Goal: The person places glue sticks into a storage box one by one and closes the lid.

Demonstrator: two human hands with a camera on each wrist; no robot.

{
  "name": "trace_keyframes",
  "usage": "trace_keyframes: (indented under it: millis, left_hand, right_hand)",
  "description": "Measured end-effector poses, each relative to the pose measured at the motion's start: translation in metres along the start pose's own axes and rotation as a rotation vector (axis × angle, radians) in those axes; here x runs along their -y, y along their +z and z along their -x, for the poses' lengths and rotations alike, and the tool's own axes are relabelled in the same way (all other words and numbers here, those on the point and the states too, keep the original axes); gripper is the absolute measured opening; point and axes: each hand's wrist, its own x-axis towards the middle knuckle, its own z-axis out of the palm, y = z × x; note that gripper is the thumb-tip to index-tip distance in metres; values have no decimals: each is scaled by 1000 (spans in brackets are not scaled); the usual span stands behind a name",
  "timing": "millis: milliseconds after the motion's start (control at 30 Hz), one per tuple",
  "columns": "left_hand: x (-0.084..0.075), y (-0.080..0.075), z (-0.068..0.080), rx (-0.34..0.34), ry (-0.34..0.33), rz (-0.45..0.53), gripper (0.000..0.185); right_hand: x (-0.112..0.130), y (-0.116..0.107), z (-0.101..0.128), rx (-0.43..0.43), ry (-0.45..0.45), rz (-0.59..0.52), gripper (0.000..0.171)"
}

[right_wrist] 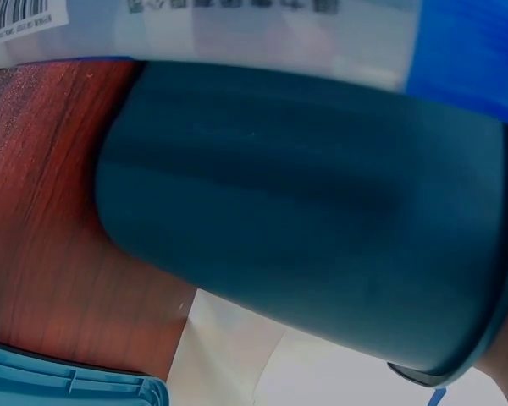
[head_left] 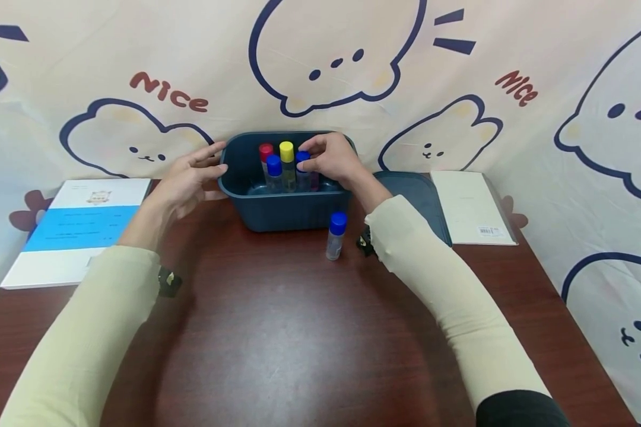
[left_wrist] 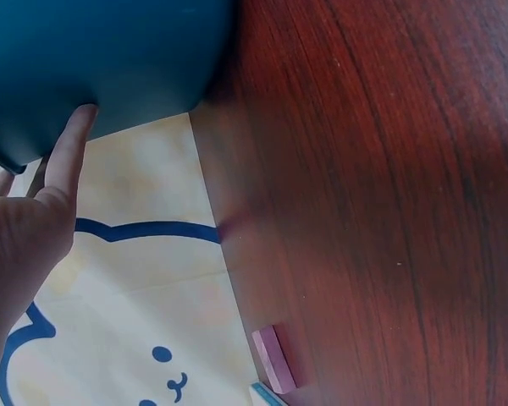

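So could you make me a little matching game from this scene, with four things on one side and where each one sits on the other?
Things:
1. yellow-capped bottle
2. lone blue-capped bottle
3. blue and white booklet
4. bin lid

Places:
A. flat on the table, right of the bin
B. upright inside the bin
C. at the table's left edge
D. standing on the table in front of the bin

Pairs: 1-B, 2-D, 3-C, 4-A
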Motion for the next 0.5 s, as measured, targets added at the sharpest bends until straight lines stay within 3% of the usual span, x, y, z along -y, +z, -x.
trace_keyframes:
  millis: [500]
  left_hand:
    - [0,-2,1,10,4,5,63]
  right_hand:
    - [3,6,-5,-12,9,63,35]
